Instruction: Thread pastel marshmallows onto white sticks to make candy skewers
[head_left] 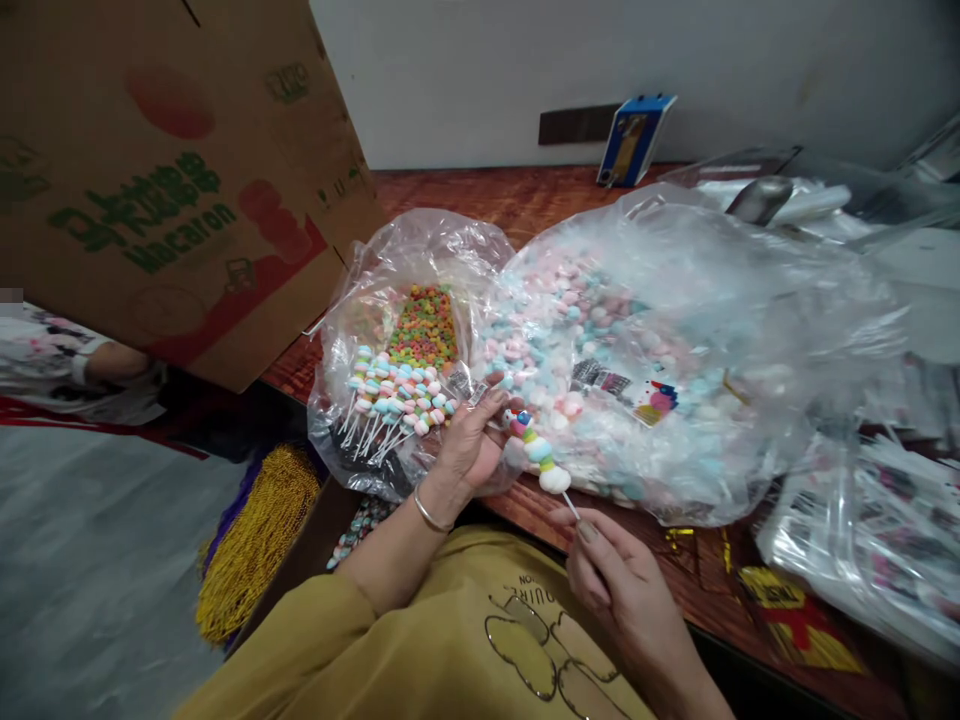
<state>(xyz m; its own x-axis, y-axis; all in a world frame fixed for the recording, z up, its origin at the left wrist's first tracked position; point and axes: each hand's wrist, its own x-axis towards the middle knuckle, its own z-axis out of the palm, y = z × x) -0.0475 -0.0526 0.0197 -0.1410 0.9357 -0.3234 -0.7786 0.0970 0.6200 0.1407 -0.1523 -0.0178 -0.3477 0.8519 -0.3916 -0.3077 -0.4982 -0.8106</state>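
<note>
My right hand [619, 575] pinches the white stick of a marshmallow skewer [554, 479], which tilts up and to the left. White, blue and yellow-green pieces sit along it, with a small red, blue and white piece at the top. Curled around that upper end are the fingers of my left hand [476, 440]; their exact contact is partly hidden. Just left of this hand, finished-looking skewers of pastel marshmallows [397, 390] lie in a clear plastic bag [337, 400]. Behind them, the same bag shows small colourful candy rings [426, 325].
A large clear bag of pastel marshmallows [585, 290] covers the middle of the wooden table [465, 190]. Printed plastic wrappers [870, 540] and gold ties [679, 540] lie right. A cardboard carton [187, 200] stands left, a blue device [636, 140] behind. A person's arm [116, 360] shows left.
</note>
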